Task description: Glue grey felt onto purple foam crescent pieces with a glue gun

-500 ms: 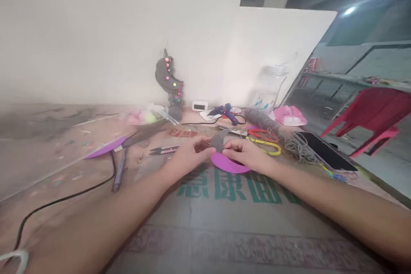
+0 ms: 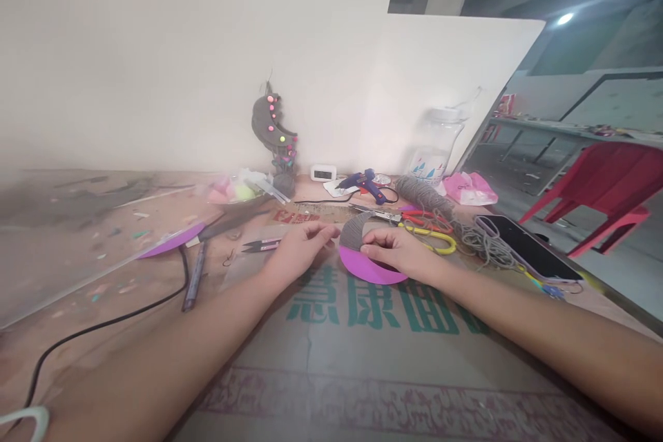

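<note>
A purple crescent-shaped piece (image 2: 370, 269) lies at the middle of the work area, its upper part wrapped in grey yarn (image 2: 356, 229). My right hand (image 2: 401, 252) pinches the inner edge of this crescent where the wrapping meets the bare purple. Just left of the wrapped part is my left hand (image 2: 303, 246), thumb and fingertips drawn together, apart from the crescent. Whatever the left fingertips hold, if anything, is too small to make out. Grey yarn from a thick bundle (image 2: 425, 195) trails into a loose heap (image 2: 489, 242) on the right.
Behind my hands lie pliers (image 2: 380, 214), yellow-handled scissors (image 2: 438, 240) and a blue glue gun (image 2: 367, 185). Thread snips (image 2: 262, 245) and a pen (image 2: 194, 277) are on the left. A phone (image 2: 528, 245) is at right; a decorated grey crescent (image 2: 266, 121) stands against the wall.
My left hand has come away from the crescent a little to the left, uncovering more of the yarn wrapping. The right hand keeps its pinch on the crescent.
</note>
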Demonstrator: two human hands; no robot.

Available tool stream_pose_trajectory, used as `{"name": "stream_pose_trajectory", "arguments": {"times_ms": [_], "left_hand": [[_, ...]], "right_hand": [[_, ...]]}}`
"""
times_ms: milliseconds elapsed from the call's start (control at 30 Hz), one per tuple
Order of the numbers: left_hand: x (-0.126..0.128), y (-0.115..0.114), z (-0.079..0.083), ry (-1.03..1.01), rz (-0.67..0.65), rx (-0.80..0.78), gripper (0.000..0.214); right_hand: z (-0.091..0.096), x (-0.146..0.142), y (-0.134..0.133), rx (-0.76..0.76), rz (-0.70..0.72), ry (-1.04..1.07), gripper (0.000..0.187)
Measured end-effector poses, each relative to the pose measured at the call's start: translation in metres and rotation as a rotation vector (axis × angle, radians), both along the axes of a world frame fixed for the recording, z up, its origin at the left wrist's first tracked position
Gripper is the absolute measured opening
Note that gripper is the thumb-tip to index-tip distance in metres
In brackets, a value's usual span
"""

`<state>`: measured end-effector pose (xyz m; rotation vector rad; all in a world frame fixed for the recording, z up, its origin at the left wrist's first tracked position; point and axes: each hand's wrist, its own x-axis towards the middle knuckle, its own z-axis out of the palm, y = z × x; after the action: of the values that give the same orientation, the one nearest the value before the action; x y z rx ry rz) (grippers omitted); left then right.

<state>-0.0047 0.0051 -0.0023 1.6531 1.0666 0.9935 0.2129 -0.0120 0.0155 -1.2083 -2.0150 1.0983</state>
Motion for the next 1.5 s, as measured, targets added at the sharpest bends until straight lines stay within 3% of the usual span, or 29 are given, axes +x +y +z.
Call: {"name": "stream_pose_trajectory", "arguments": {"times_ms": [233, 567, 733, 1000, 1167, 1500], "left_hand": [[0.003, 0.002, -0.001, -0.129, -0.031, -0.039, 0.026], [0.002, -0.005, 0.004, 0.011, -0.072, 0.11, 0.038], [0.006, -0.012, 0.009, 0.167, -0.096, 0.123, 0.028], [0.005, -0.013, 0.012, 0.123, -0.152, 0.049, 0.028], [0.006, -0.016, 0.014, 0.223, -0.133, 0.078, 0.031], [0.004, -0.014, 0.013, 0.185, -0.151, 0.097, 0.029]], "right_hand": [[0.002, -0.003, -0.002, -0.004, -0.01, 0.012, 0.03], [0.002, -0.003, -0.001, 0.018, -0.012, -0.021, 0.029], [0.002, -0.002, -0.002, 0.06, 0.018, -0.059, 0.03], [0.0, -0.001, 0.0, 0.11, 0.024, -0.015, 0.034], [0.0, -0.004, 0.0, 0.119, 0.0, -0.065, 0.036], [-0.001, -0.002, 0.001, 0.183, 0.026, -0.091, 0.034]]}}
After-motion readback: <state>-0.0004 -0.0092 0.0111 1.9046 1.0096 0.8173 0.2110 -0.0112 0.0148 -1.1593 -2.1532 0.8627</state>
